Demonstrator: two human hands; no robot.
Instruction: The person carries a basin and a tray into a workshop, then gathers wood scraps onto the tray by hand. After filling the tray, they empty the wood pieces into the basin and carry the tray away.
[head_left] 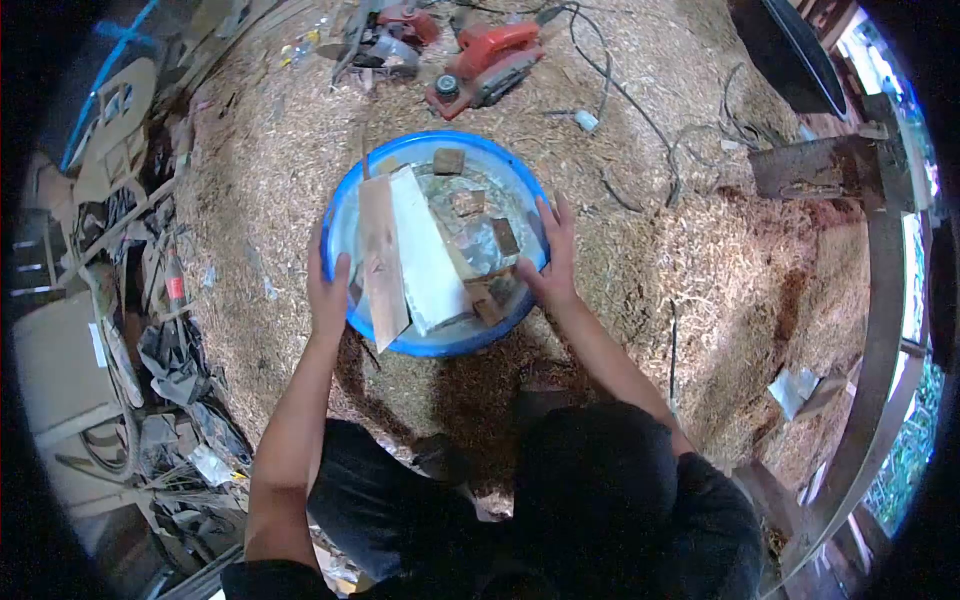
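A round basin [443, 346] with a blue rim is held between my two hands over the shavings. My left hand [328, 292] grips its left edge, thumb on the inner side and fingers outside. On the opposite edge my right hand [556, 256] holds the rim, with its thumb inside and the fingers along the outside. In the basin lie a long brown wooden board [381, 262], a pale white board [428, 252] beside it, and several small wood blocks [449, 161]. The boards' near ends reach toward the front rim.
Wood shavings [270, 200] cover the ground. Beyond the basin lie a red power planer [492, 58] and another red power tool [405, 25], with a black cord [640, 112] trailing right. Scrap and bags [170, 355] crowd the left; a wooden post [880, 330] stands right.
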